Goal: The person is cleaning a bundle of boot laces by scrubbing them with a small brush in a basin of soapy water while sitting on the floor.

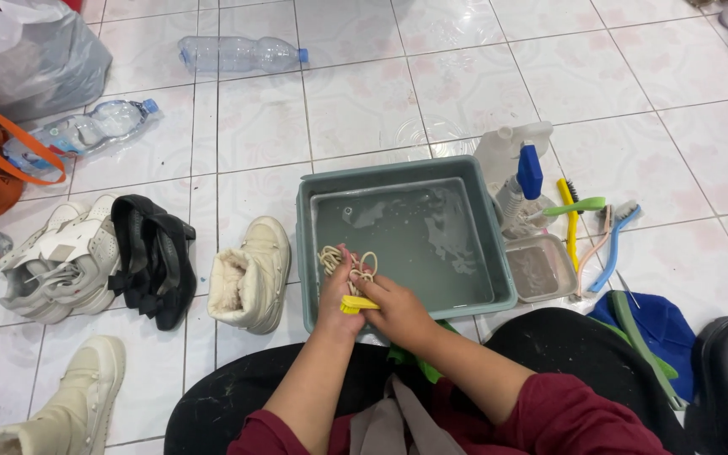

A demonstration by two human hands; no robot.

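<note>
My left hand [337, 295] holds a bunch of cream shoelaces [349, 263] at the near left corner of a grey-green plastic basin [307, 221] filled with cloudy water. My right hand [398, 310] grips a small yellow brush [355, 305] pressed against the laces. Both hands meet over the basin's front edge. A green cloth [419, 362] lies on my lap under the right forearm.
A cream boot [253, 274] stands left of the basin, with white sneakers [65, 257], black sandals [155, 257] and another cream boot [69, 396] further left. Right of the basin are a spray bottle [522, 181], a small tub [539, 268] and several brushes [608, 240]. Plastic bottles [242, 52] lie behind.
</note>
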